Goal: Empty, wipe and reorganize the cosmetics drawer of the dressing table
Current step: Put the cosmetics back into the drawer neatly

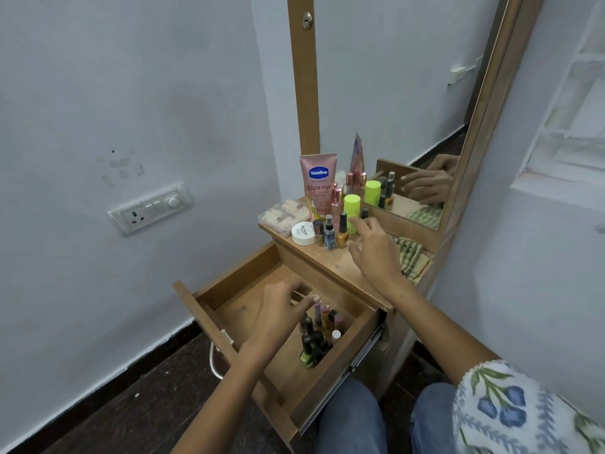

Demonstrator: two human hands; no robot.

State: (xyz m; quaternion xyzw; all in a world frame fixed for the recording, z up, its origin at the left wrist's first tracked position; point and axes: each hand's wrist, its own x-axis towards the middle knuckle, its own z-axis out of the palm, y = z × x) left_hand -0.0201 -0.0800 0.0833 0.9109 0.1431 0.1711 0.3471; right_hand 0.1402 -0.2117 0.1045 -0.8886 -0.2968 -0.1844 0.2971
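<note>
emptying is underway — the left hand (288, 303) is hovering, fingers loosely spread, over bottles (319, 335) left in the drawer (235, 309); the right hand (373, 247), fingers loose, is setting items on the desk (330, 260) — next calls for gripping a bottle.

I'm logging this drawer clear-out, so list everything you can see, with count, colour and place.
Drawer: one, brown wood, pulled open below the tabletop.
Small bottles: a cluster, dark, pink and green, in the drawer's right part; count unclear.
Vaseline tube: one, pink, upright at the tabletop's back.
Lime-capped containers: one, tabletop, beside the mirror.
Nail polish bottles: several, mixed colours, tabletop front.
White jar: one, tabletop's left front.
Clear case: one, tabletop's left edge.
Checked cloth: one, green and beige, tabletop's right.
Mirror: one, wood-framed.
Wall switchboard: one, white.
Left hand: over the drawer.
Right hand: over the tabletop.
</note>
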